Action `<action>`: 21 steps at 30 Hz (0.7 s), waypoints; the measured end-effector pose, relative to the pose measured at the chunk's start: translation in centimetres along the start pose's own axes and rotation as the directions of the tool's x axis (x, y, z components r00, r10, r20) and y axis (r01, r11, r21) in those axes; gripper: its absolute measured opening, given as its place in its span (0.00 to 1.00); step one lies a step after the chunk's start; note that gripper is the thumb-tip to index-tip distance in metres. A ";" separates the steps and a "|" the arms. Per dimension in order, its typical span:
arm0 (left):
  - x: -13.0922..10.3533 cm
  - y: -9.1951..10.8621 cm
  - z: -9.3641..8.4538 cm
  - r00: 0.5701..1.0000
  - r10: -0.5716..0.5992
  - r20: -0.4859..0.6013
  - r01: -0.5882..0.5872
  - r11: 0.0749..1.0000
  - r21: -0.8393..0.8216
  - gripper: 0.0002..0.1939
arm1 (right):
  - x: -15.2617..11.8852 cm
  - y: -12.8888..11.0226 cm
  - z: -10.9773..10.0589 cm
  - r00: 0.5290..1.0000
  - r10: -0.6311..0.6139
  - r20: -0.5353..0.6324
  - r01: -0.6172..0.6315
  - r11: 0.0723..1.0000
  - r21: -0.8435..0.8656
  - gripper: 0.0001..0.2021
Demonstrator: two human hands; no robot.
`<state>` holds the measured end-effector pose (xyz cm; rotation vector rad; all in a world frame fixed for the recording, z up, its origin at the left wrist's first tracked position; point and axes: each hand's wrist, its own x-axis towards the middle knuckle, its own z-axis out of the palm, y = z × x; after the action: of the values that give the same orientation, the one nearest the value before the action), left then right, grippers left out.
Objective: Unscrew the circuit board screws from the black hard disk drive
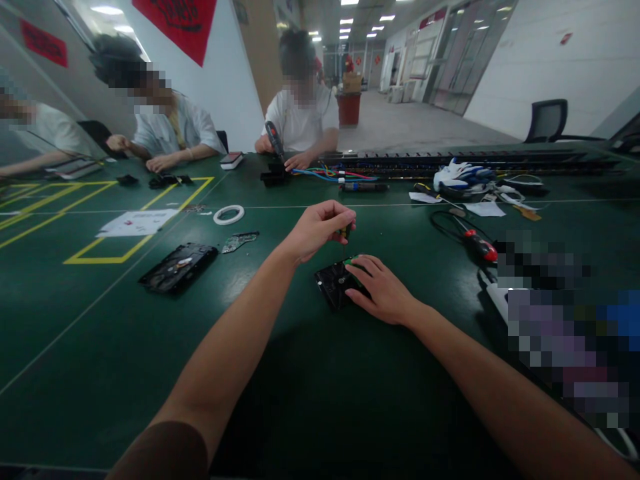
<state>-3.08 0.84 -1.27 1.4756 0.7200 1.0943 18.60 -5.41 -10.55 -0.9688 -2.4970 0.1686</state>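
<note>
Over the counter (300,400), the left grip (319,230) pinches a small driver (345,231), apparently for screw work; the right grip (384,289), loosely spread, should steady the black case (330,283).

No text is legible: the large red banner (180,25) bears dark characters (cropped at the top), and the white sheet (140,223) seems to carry faint, blurred print.

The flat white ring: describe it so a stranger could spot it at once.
On the dark green tabletop, find the white paper sheet left of the bare left hand. Between them lies the flat white ring, alone among its neighbours in having a round open centre.
</note>
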 end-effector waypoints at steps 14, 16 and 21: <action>0.2 -0.2 -0.2 0.998 -0.047 0.045 0.050 0.997 -0.059 0.17 | 0.0 0.1 0.1 1.000 0.001 0.000 -0.001 1.000 -0.005 0.27; 0.3 -0.2 -0.4 0.997 -0.060 0.044 0.064 0.992 -0.106 0.16 | 0.0 0.2 0.1 1.000 -0.002 0.000 0.002 1.000 -0.004 0.27; 0.1 -0.1 -0.5 0.996 -0.068 0.061 0.075 0.989 -0.127 0.12 | -0.1 0.2 0.1 1.000 0.002 0.007 -0.002 1.000 -0.016 0.28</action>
<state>-3.49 1.14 -1.38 1.3551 0.6454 1.0212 18.69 -5.33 -10.76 -0.9789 -2.5072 0.1526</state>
